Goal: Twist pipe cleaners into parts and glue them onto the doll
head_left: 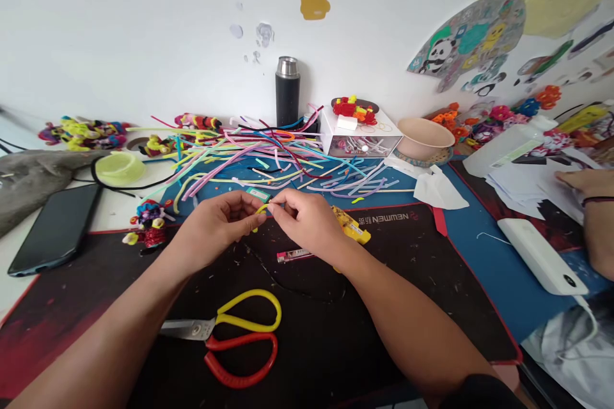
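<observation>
Above the middle of the dark mat, a short yellow pipe cleaner (261,209) is pinched between both hands. My left hand (218,227) has thumb and fingers closed on its left part. The fingertips of my right hand (307,220) close on its other end, close to the left fingertips. Below the hands lie scissors (242,326) with one yellow and one red handle, blades pointing left under my left forearm. A pink-ended lighter-like stick (293,255) rests under my right hand, and a yellow object (354,230) is partly hidden behind it.
Many loose coloured pipe cleaners (249,153) spread along the back. A small pipe-cleaner figure (148,230) and a phone (55,227) lie left. A black thermos (288,92), a white box (359,134) and a bowl (426,135) stand behind. Another person's hand (588,182) is at the right, near a power bank (542,255).
</observation>
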A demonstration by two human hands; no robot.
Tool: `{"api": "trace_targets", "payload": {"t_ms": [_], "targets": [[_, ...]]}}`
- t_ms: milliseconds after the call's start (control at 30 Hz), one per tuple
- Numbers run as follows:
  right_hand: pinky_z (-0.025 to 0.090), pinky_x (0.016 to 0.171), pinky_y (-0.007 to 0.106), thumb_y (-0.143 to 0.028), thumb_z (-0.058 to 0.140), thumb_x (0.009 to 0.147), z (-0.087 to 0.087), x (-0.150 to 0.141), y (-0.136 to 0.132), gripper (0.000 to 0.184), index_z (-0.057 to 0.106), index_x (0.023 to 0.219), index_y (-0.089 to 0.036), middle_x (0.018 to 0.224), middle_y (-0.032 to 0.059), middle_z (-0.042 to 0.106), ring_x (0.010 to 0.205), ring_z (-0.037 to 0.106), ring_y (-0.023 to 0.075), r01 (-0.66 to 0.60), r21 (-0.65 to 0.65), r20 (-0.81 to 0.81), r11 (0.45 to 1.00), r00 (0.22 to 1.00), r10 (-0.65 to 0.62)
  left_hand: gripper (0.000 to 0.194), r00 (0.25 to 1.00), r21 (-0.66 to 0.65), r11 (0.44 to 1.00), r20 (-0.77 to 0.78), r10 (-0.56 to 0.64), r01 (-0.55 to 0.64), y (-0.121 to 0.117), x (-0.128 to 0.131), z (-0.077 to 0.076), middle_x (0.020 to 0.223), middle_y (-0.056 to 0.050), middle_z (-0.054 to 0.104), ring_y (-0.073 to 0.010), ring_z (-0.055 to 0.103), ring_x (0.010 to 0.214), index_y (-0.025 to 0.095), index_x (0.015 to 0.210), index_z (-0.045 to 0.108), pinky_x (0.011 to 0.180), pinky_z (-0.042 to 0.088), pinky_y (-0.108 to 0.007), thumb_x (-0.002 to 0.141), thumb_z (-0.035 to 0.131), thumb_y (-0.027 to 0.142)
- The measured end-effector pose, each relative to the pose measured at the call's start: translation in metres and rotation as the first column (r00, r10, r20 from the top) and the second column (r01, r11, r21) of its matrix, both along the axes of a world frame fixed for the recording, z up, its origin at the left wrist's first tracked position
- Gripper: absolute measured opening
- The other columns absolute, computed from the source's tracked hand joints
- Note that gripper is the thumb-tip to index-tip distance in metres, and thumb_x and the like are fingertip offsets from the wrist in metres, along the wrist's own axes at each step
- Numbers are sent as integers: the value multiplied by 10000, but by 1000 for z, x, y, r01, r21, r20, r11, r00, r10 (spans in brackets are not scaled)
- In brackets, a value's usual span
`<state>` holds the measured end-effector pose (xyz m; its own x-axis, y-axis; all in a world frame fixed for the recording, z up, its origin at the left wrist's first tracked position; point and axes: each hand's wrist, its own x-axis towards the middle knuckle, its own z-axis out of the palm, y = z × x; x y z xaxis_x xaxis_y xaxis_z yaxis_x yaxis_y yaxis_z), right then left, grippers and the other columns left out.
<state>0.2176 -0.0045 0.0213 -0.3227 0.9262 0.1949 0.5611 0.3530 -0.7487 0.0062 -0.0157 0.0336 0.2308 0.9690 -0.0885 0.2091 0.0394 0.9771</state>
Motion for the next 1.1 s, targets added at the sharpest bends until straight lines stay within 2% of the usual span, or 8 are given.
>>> {"api": "trace_targets", "payload": {"t_ms": [167, 300, 467, 667, 867, 1100], "targets": [[340, 635, 300, -309, 677, 1037, 0, 0, 0, 143, 800, 1021, -239, 708, -19, 717, 608, 568, 146, -7, 17, 51, 1000, 999, 6, 439, 998, 25, 1000, -62, 17, -15, 0, 1, 1, 816, -46, 762, -157, 613, 645, 200, 945, 841, 551, 481, -235, 779, 936, 595], [353, 647, 301, -306, 656, 1047, 3, 1, -1, 152, 794, 1038, -240, 808, -1, 776, 631, 578, 148, 0, 20, 38, 1000, 999, -1, 433, 995, -75, 997, 103, -13, 21, 3, -1, 2, 865, -69, 790, -182, 670, 698, 200, 980, 857, 590, 550, -257, 717, 1004, 510], [358, 656, 303, -308, 637, 1060, 3, 2, 0, 174, 784, 998, -237, 826, -1, 784, 666, 602, 153, -15, 9, -2, 1000, 1000, 15, 472, 962, -135, 990, 260, 83, -48, 2, 1, 4, 862, -76, 792, -182, 682, 688, 196, 1037, 869, 580, 564, -265, 662, 1047, 422], [367, 667, 303, -298, 647, 1062, 2, 0, -1, 160, 783, 1003, -237, 843, -1, 796, 692, 627, 157, -22, -2, -7, 1000, 1000, 22, 466, 974, -157, 984, 194, 115, -85, -2, 9, 7, 927, -88, 831, -167, 690, 679, 189, 928, 869, 645, 602, -277, 634, 1054, 500], [362, 657, 299, -317, 651, 1057, 3, -1, -2, 164, 774, 983, -236, 834, -1, 783, 671, 600, 151, -44, -24, -33, 999, 999, 43, 496, 971, -177, 976, 177, 161, -130, -1, 8, 4, 833, -84, 815, -190, 721, 702, 180, 872, 873, 684, 614, -283, 600, 1057, 551], [361, 646, 300, -336, 659, 1042, 5, 0, -1, 187, 764, 928, -231, 789, -11, 742, 653, 568, 145, -44, -77, -108, 996, 994, 35, 434, 962, -115, 977, 186, 199, -180, 1, 8, -2, 784, -58, 769, -157, 636, 664, 184, 812, 865, 635, 530, -260, 601, 1053, 513]]}}
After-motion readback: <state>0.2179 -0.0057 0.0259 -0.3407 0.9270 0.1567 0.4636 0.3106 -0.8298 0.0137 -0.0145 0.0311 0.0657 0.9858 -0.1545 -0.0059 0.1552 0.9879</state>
